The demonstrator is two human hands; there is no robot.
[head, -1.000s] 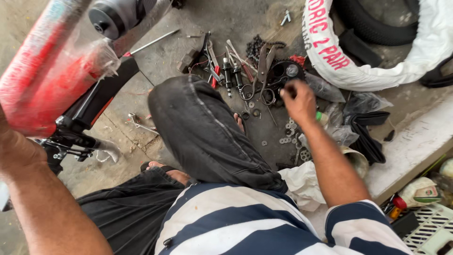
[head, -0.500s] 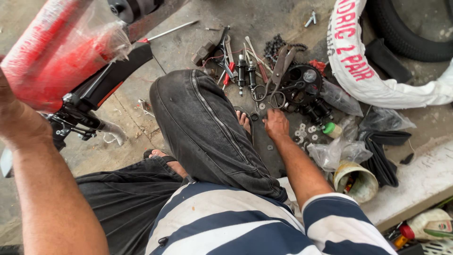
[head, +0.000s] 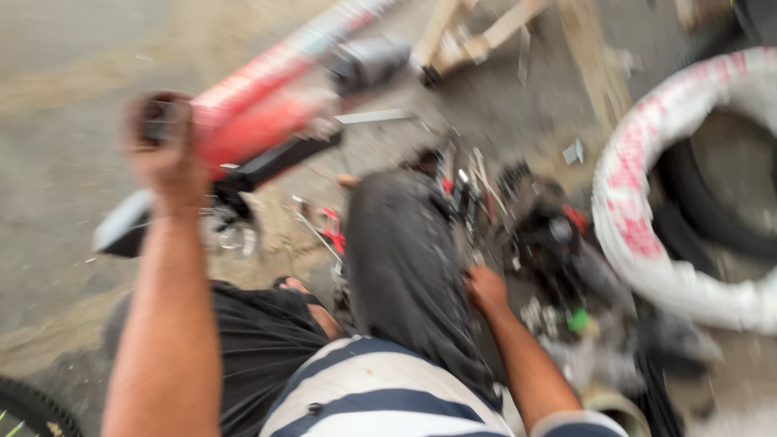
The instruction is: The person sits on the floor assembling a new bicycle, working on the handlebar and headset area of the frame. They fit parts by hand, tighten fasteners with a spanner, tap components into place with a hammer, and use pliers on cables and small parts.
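— How many of each thing can you count here?

— One red bicycle frame [head: 267,121] wrapped in clear plastic, lying aslant across the upper left. One black saddle-like part [head: 368,61] at its upper end. Two tyres: a white-wrapped tyre [head: 639,202] with red lettering at the right, and a sliver of a dark tyre [head: 28,409] in the bottom left corner. The heap of small tools [head: 486,198] on the concrete floor [head: 73,162] is too blurred to count.

— And the hands?

— The left hand [head: 166,150] is raised, forearm running straight up from the bottom edge, fingers closed round a dark tube end [head: 158,117] at the lower end of the frame. The right hand [head: 486,291] is low, arm bent outward past the raised knee [head: 396,243], fingers curled down just beside the tool heap. Whether it grips anything I cannot tell; the blur hides it.

— Any containers?

— One round tub [head: 615,405] near the bottom right, just beside the right forearm. Its contents cannot be made out. Something small and green [head: 577,320] lies near it, among crumpled plastic.
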